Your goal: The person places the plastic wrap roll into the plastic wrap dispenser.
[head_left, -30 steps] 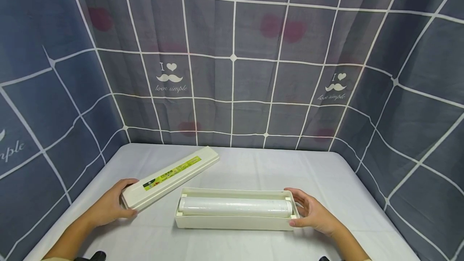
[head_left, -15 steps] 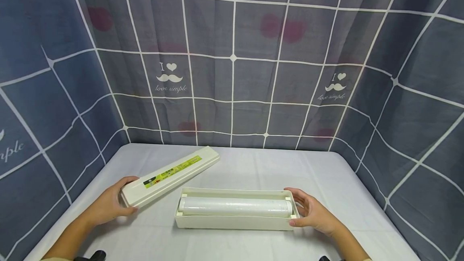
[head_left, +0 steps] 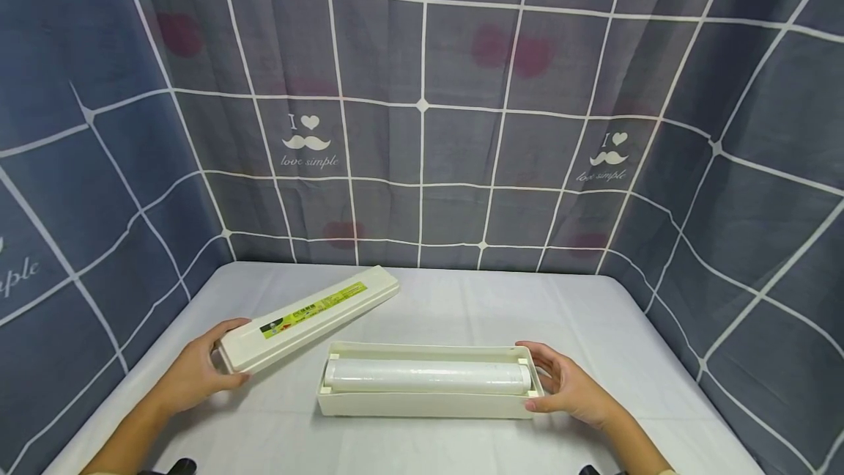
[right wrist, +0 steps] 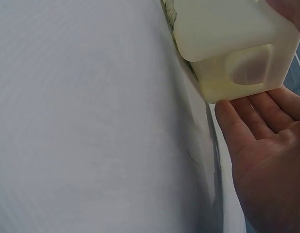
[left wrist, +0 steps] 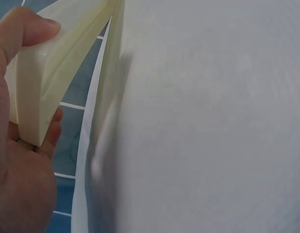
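Observation:
My left hand (head_left: 193,374) grips the near left end of a long cream lid (head_left: 306,325) with a yellow-green label, thumb on one side and fingers on the other. In the left wrist view the lid (left wrist: 30,97) tilts, its held end raised off the white cloth and its far end low. My right hand (head_left: 572,391) holds the right end of an open cream box (head_left: 422,406), thumb at the front corner and fingers at the back. Inside the box lies a white roll of cling film (head_left: 428,376). The right wrist view shows the box's end wall (right wrist: 237,73) with a round opening.
Both things are on a table covered with a white cloth (head_left: 514,306). A grey-blue checked curtain (head_left: 389,138) stands behind the table and along both sides. Dark wrist straps (head_left: 181,466) show at the bottom edge.
My left hand has lifted the near end of the lid slightly, up and to the left, while its far end stays put. The right hand and the box look unmoved.

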`<state>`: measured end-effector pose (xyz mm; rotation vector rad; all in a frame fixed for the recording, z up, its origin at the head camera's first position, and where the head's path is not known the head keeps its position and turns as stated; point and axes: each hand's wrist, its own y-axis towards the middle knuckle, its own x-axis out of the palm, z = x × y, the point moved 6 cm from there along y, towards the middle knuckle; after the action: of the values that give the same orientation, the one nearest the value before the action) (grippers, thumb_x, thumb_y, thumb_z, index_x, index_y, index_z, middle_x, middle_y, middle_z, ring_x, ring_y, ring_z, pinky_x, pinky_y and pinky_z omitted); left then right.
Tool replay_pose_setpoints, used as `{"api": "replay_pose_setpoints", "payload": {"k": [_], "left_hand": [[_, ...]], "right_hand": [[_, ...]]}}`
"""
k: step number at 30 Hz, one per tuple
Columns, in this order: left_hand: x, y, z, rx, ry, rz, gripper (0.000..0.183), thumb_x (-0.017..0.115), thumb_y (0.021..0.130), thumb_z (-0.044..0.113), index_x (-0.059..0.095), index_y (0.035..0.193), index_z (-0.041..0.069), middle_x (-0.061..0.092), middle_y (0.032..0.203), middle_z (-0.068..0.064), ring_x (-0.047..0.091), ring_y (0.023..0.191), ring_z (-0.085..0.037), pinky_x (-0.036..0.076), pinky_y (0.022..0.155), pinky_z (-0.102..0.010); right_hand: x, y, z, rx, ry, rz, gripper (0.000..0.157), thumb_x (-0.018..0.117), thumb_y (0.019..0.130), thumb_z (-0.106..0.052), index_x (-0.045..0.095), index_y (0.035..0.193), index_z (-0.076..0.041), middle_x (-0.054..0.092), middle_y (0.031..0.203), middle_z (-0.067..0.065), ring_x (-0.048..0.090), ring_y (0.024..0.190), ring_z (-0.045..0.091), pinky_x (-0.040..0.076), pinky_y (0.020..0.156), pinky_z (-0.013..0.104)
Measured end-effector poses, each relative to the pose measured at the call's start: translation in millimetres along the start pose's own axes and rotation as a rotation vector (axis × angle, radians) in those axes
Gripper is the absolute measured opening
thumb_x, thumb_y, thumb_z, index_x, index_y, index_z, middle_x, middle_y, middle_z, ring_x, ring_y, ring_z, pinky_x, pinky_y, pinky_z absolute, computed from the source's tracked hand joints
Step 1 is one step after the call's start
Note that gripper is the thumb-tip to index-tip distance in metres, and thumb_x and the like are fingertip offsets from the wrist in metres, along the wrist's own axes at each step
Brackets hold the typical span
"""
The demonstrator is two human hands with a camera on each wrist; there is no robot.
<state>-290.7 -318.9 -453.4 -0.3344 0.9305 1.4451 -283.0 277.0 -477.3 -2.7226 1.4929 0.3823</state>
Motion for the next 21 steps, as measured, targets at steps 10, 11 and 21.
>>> {"api": "replay_pose_setpoints", "payload": {"k": [10,11,21], "left_hand": [[2.2,0.5,4.3,0.015,-0.06,0.016,0.089,0.095,0.067,0.013,0.052,0.145,0.009,0.061,0.131,-0.011,0.051,0.102,0.007,0.042,0.079,-0.014],[2.5,0.9,4.7,0.014,-0.067,0.014,0.089,0.095,0.067,0.013,0.052,0.145,0.009,0.06,0.132,-0.01,0.05,0.103,0.008,0.041,0.08,-0.013],[10.8,3.8,8.3,0.076,-0.228,0.03,0.085,0.09,0.069,0.0,0.05,0.145,0.004,0.054,0.129,0.025,0.047,0.113,0.012,0.032,0.091,-0.003]], "right_hand": [[0.6,0,1,-0.003,0.0,-0.002,0.092,0.083,0.078,0.0,0.029,0.153,0.011,0.042,0.151,0.032,0.057,0.129,0.006,0.049,0.106,0.019],[0.7,0,1,-0.003,0.003,-0.003,0.092,0.083,0.079,0.0,0.029,0.153,0.011,0.041,0.151,0.032,0.057,0.129,0.006,0.049,0.106,0.019],[1.6,0,0,-0.014,0.006,-0.014,0.09,0.082,0.079,0.0,0.03,0.152,0.01,0.04,0.151,0.034,0.057,0.129,0.007,0.049,0.106,0.019]]}}
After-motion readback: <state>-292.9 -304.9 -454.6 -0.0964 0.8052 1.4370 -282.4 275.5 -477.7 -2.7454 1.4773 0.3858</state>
